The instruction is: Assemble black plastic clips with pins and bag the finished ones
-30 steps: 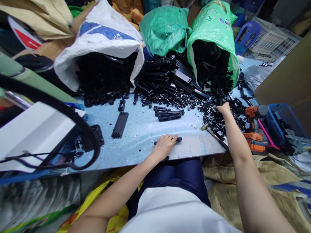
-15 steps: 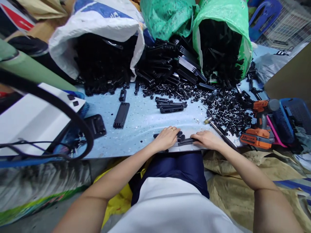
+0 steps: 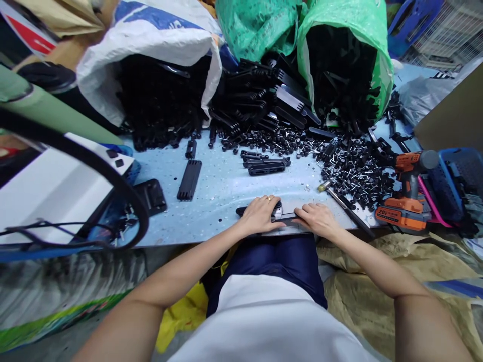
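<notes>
My left hand [image 3: 259, 215] lies over a long black plastic part [image 3: 241, 210] at the near edge of the pale blue table [image 3: 222, 191], fingers curled down on it; a ring shows on one finger. My right hand [image 3: 316, 219] grips the other end of a black part [image 3: 286, 217] right beside the left hand. Both hands meet at the table's front edge, above my lap. A small pale piece shows between the hands.
A pile of small black pins [image 3: 354, 171] lies to the right. An orange cordless drill [image 3: 407, 196] stands at the right edge. A white sack [image 3: 151, 45] and a green sack [image 3: 347, 45] spill black parts at the back. A flat slotted part [image 3: 189, 179] lies left of centre.
My right hand came back from the pile of pins to the table's front edge and took hold of a black part beside my left hand. The two hands have drawn closer together.
</notes>
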`<act>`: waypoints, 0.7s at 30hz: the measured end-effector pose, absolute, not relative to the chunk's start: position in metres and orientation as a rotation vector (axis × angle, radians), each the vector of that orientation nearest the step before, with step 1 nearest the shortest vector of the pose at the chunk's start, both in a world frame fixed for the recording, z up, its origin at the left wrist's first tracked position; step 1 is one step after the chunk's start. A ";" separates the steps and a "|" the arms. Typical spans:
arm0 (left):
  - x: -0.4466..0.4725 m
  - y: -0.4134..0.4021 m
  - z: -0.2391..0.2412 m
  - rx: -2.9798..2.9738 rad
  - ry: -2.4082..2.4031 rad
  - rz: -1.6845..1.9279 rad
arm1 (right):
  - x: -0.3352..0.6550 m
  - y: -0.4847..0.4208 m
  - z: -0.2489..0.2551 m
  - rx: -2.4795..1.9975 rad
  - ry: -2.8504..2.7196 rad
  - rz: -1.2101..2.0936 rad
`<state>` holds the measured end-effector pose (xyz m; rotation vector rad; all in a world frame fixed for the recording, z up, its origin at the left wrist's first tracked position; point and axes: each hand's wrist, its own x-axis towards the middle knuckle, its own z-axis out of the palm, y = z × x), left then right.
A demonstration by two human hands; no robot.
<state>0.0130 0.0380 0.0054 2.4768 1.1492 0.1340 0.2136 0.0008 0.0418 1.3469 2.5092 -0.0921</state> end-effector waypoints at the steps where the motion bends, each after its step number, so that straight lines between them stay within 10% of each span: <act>1: 0.012 0.037 0.004 2.471 1.154 0.181 | 0.212 -0.001 0.043 1.356 2.535 -0.038; 21: 0.050 0.126 0.022 2.459 1.409 0.402 | 0.248 -0.002 0.002 1.445 2.833 0.073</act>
